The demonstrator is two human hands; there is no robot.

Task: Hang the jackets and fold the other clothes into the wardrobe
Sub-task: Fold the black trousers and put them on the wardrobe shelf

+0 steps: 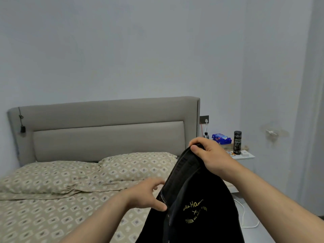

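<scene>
While we hold the black fabric jacket above the beige patterned bed at its right edge, our right hand clamps its collar and our left hand pinches its front edge.

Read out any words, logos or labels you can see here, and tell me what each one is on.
black jacket: gold script, only "Ha" legible
black jacket: "X" below the script
black jacket: a logo, then "BLA", the rest lost in a fold; "FU" higher to the right
blue packet: print too blurred to read
black flask: pattern only, nothing readable
</scene>
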